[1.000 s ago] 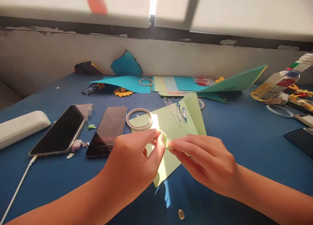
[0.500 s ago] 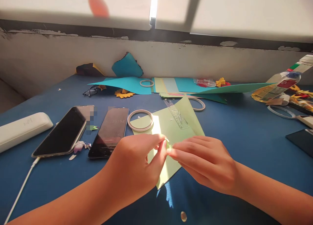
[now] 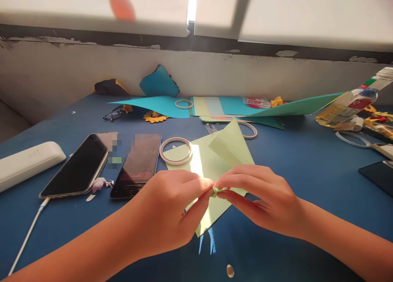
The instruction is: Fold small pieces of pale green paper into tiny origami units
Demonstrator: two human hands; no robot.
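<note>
A small folded green paper piece (image 3: 215,191) is pinched between both hands, near the middle of the view. My left hand (image 3: 179,208) grips its left side between thumb and forefinger. From the right, my right hand (image 3: 262,196) holds it with thumb and fingertips. Under and behind the hands lies a light green paper sheet (image 3: 202,151), its right part folded up and a bright sunlit strip across it. A clear ruler (image 3: 211,129) is mostly covered by the lifted paper. One tape roll (image 3: 176,151) rests at the sheet's left corner.
Two phones (image 3: 81,165) (image 3: 138,163) and a white case (image 3: 30,163) lie left. Behind are blue paper (image 3: 153,104), another tape roll (image 3: 248,129) and glasses (image 3: 113,115). A bottle (image 3: 346,106) leans at the right. A small round object (image 3: 230,270) lies in front.
My right thumb and fingers have shifted around the small green piece, and its folded form shows more. The large sheet's flap has flopped leftward, covering most of the ruler.
</note>
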